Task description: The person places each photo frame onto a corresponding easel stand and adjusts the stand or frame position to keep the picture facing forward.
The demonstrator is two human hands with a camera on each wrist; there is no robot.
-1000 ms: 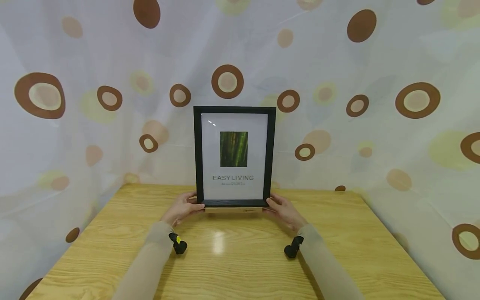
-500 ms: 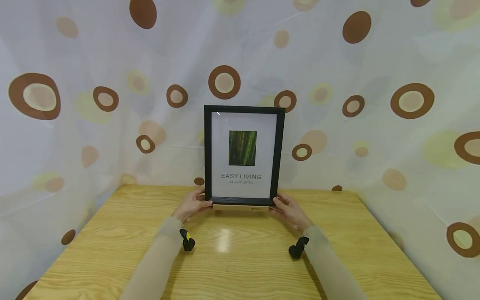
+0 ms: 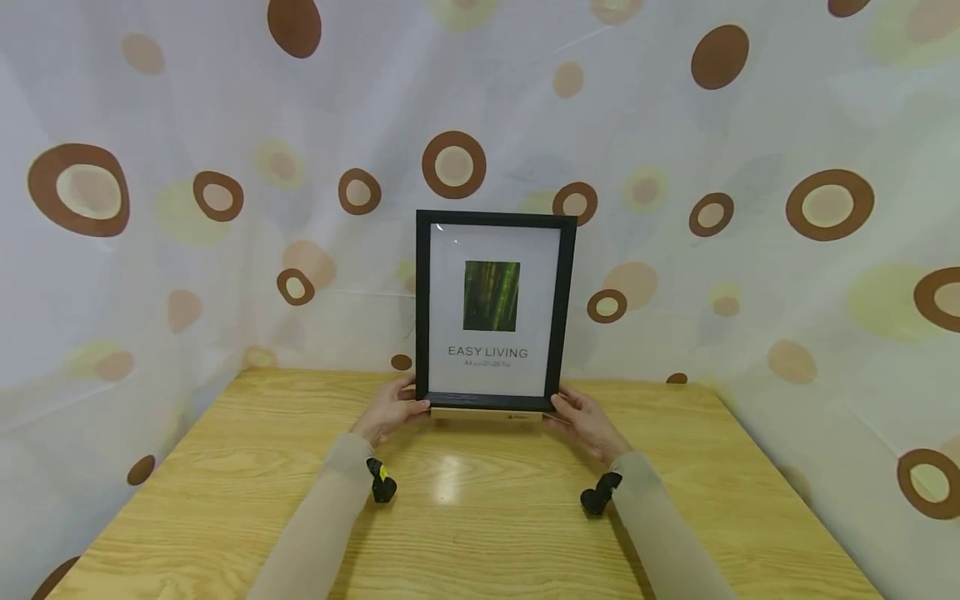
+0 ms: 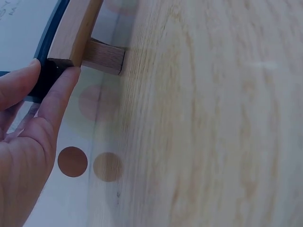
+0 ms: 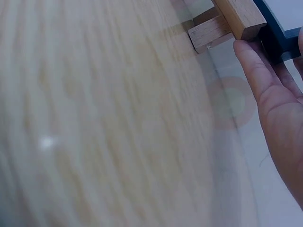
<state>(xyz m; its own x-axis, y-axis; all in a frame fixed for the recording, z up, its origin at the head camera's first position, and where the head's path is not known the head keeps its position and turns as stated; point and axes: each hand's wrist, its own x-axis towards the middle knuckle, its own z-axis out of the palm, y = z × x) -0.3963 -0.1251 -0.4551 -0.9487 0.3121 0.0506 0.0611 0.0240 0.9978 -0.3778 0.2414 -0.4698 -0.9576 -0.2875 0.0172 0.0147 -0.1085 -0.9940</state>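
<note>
A black picture frame (image 3: 491,296) with a green bamboo print and the words "EASY LIVING" stands upright, leaning back slightly, on a light wooden stand (image 3: 486,415). My left hand (image 3: 390,411) grips the frame's lower left corner, thumb in front. At the lower right corner, my right hand (image 3: 588,423) holds it the same way. In the left wrist view, a fingertip touches the end of the wooden ledge (image 4: 71,35), beside a short leg (image 4: 105,56). The right wrist view has a finger under the ledge's other end (image 5: 244,21). The back of the stand is hidden.
The wooden table (image 3: 465,533) runs back to a white curtain (image 3: 645,108) with brown and yellow dots, which also closes in both sides. A black wrist camera (image 3: 382,483) is strapped on the left sleeve, another camera (image 3: 600,494) on the right.
Both hands, the picture frame and the stand have shifted to the right over the last second, mostly in its first half. The grip at both lower corners looks unchanged.
</note>
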